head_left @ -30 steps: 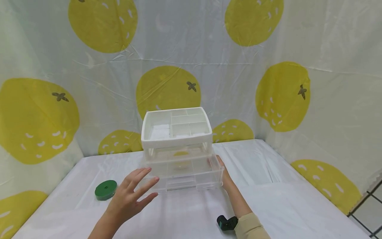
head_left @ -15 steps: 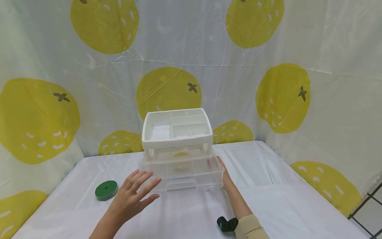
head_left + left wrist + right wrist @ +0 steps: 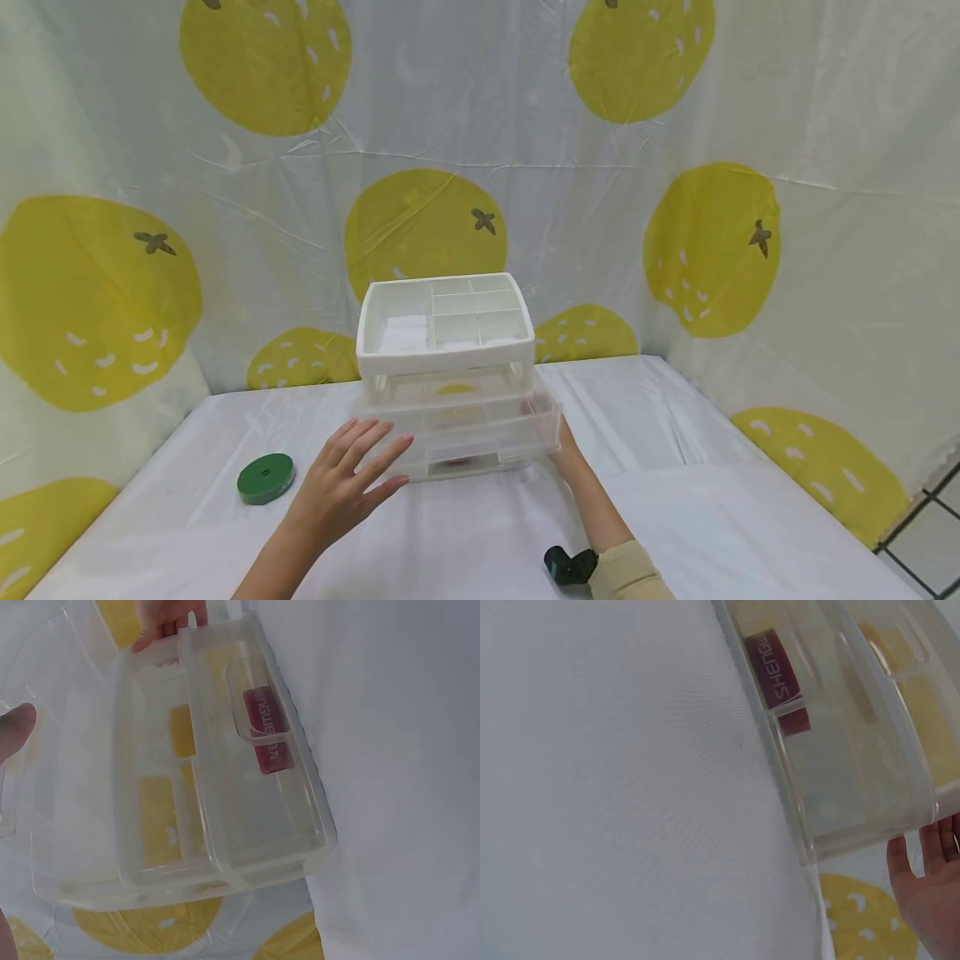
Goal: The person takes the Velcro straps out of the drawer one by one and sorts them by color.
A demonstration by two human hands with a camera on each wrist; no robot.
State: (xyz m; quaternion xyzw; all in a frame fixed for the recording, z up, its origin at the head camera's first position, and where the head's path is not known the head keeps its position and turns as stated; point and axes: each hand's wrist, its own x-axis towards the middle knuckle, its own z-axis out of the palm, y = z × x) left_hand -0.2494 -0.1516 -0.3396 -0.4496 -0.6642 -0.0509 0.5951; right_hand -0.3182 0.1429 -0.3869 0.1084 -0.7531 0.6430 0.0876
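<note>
A drawer organizer (image 3: 446,362) with a white divided top tray and clear drawers stands on the table. Its clear drawer (image 3: 480,432) juts out at the right front corner. My right hand (image 3: 566,454) touches the organizer's right side; part of it is hidden behind the clear plastic. In the right wrist view, that hand (image 3: 934,892) has its fingertips against the side. Spread fingers of my left hand (image 3: 341,483) stand near the left front. Through the lower front in the left wrist view shows a dark red item (image 3: 266,724) with white lettering.
A flat round green object (image 3: 266,477) lies on the white-covered table (image 3: 712,517), left of my left hand. Beside the right sleeve (image 3: 630,573) is a small black device (image 3: 570,565). A curtain (image 3: 570,217) with yellow fruit prints rises behind and at both sides.
The pulled-out clear drawer has moved back toward the organizer, its front now slanted, and a dark red spot shows below it. My left hand has shifted slightly right.
</note>
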